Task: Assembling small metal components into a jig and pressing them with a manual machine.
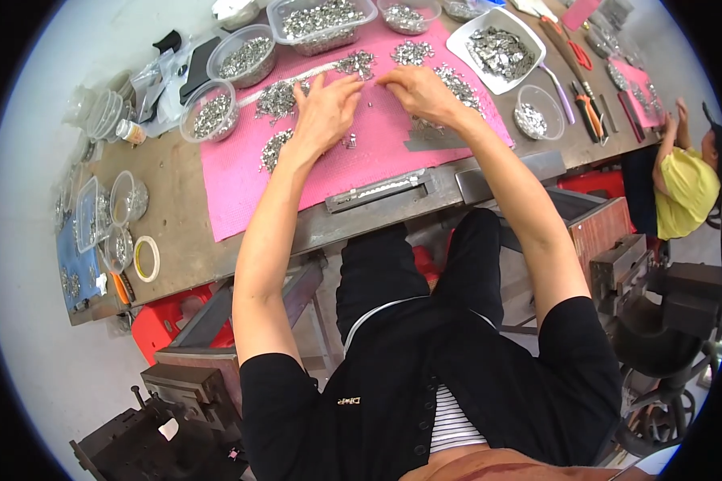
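Observation:
My left hand (326,112) is over the pink mat (249,188), fingers spread, beside a pile of small silvery metal pieces (279,100). To its right is my right hand (419,92), its fingers bent together and pointing toward the left hand. Whatever they pinch, if anything, is too small to make out. A single metal piece (370,104) lies on the mat between my hands. Further small piles (355,63) sit beyond the fingertips. Under my right forearm more pieces lie near a flat grey plate (437,140), partly hidden.
Clear tubs of metal pieces (212,112) line the mat's far left, with a larger tub (329,36) behind. A white tray (457,42), round tub (555,112) and orange-handled pliers (592,120) stand right. A tape roll (147,258) lies left. A person in yellow (690,192) sits far right.

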Motion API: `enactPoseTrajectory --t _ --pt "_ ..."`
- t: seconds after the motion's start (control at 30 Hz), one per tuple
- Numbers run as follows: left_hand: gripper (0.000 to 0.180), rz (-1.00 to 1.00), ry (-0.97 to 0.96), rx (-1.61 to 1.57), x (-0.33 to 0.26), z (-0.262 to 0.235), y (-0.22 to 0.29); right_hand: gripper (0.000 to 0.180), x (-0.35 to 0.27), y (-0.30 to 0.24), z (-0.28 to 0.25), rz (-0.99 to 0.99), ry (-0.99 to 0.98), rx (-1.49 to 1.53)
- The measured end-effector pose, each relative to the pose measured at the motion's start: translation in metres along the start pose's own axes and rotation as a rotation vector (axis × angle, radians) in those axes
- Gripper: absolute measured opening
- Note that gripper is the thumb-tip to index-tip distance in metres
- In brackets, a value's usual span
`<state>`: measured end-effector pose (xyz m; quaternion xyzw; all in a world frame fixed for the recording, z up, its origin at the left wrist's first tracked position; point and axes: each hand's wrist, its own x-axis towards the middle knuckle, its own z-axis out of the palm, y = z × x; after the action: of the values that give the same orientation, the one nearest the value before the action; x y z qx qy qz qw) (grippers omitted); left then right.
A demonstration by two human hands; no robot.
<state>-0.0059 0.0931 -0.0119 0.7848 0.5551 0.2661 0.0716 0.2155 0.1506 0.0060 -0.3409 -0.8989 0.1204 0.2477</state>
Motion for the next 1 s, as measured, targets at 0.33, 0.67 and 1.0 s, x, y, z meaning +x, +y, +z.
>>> enactPoseTrajectory --t 0.33,0.67,1.0 --pt "0.013 -0.102 0.239 -0.004 0.009 -0.003 -0.004 0.018 0.014 0.005 0.02 0.099 0.156 0.033" --pt "0.018 -0.104 0.294 0.269 0.015 0.016 0.02 0.012 0.014 0.003 0.03 -0.006 0.172 -0.197" --pt "0.018 -0.029 0.239 0.262 0.022 0.018 0.01 0.018 -0.051 -0.058 -0.019 0.237 0.07 0.403"
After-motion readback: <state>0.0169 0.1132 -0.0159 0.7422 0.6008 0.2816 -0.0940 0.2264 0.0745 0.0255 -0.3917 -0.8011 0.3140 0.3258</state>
